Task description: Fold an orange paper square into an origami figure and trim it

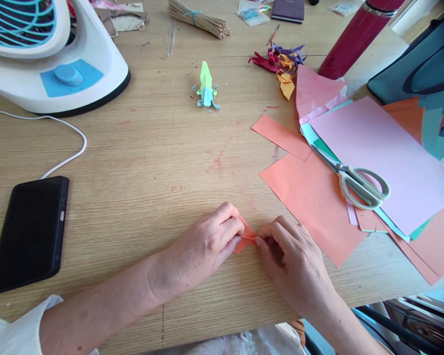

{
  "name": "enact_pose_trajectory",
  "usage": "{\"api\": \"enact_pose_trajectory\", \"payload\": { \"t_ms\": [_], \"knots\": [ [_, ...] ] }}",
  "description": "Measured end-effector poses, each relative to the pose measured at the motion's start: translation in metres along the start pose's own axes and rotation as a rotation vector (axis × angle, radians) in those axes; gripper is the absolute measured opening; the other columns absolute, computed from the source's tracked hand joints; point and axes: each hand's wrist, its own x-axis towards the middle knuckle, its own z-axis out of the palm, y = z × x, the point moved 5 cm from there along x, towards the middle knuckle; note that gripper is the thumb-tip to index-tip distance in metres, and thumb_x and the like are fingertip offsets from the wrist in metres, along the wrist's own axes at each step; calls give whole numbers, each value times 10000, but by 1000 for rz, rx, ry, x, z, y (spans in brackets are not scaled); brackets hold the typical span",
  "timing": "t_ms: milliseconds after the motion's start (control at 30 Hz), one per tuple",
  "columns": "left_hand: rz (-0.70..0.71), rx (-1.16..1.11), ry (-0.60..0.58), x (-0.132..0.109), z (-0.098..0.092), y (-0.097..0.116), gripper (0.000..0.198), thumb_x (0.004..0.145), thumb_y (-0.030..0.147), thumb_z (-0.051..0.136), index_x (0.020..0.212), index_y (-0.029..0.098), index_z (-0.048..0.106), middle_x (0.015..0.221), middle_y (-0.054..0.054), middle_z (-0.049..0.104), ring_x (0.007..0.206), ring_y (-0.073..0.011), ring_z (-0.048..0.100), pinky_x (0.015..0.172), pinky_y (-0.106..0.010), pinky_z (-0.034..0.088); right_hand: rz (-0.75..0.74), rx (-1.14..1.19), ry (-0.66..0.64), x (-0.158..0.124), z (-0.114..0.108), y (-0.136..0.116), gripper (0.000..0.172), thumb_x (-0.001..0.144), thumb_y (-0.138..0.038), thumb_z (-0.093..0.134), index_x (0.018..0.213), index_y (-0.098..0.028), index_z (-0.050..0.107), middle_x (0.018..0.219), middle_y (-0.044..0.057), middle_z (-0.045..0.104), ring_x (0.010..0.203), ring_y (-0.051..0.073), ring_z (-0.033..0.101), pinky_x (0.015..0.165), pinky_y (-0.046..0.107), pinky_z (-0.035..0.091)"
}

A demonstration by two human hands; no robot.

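Note:
A small folded piece of orange paper [247, 230] is held between my two hands, just above or on the wooden table near its front edge. My left hand [216, 234] pinches its left side with thumb and fingers. At its right tip, the thumb and index finger of my right hand [290, 259] are closed on it. Parts of the paper are hidden behind my fingers. Right of my hands lies a large orange sheet [311, 202], with an orange strip [281, 135] at its upper edge. A folded green and blue paper insect [206, 86] stands farther back.
Scissors [358, 182] lie on a stack of coloured sheets topped by a pink one [388, 153]. Behind are folded paper figures [281, 64], a red flask [355, 39] and a bundle of sticks [200, 19]. At left are a fan [96, 64] and a phone [29, 231] with a white cable [77, 130].

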Motion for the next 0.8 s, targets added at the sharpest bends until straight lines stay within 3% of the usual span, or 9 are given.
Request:
{"api": "enact_pose_trajectory", "payload": {
  "t_ms": [433,800],
  "knots": [
    [-8,55,6,1,5,0,255,978,69,429,786,150,575,889,-36,542,749,-124,538,680,-253,480,1,16,12,0,-1,-1,182,960,-193,497,789,-209,555,719,7,528,632,154,473,615,312,343],
    [-60,261,-89,6,18,1,256,1014,166,411,872,135,622,883,-61,536,826,-186,544,739,-332,504,26,-16,2,1,0,-1,148,907,-145,526,779,-215,545,702,5,525,628,163,492,599,309,336]
  ]
}}
